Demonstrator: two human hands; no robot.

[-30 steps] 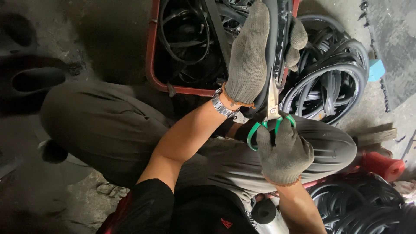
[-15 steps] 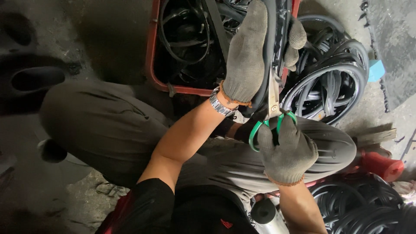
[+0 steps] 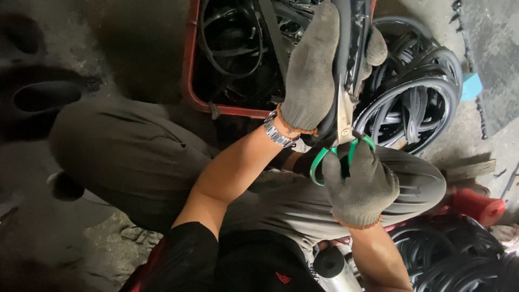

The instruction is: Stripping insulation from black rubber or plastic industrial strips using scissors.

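Green-handled scissors point(image 3: 341, 146) held in the gloved right hand point(image 3: 359, 186), grip closed through the loops, long axis upright, blades pointing away toward the red crate point(image 3: 190, 81). Black rubber strip point(image 3: 346, 59) clamped in the gloved left hand point(image 3: 311, 75), fingers wrapped tight, running alongside the blades. Crate filled with tangled black rubber rings point(image 3: 232, 48).

The black rubber strip point(image 3: 346, 48) is long, narrow and glossy, with a hollow, tube-like profile. It stands nearly upright, held up in the air above the right-hand edge of the red crate point(image 3: 190, 65), and its top runs out past the upper edge of the view. Its lower end meets the blades of the scissors.

The scissors point(image 3: 341, 141) have green loop handles and pale metal blades. They point upward, handles lowest, with the blades laid close along the strip, over the right knee.
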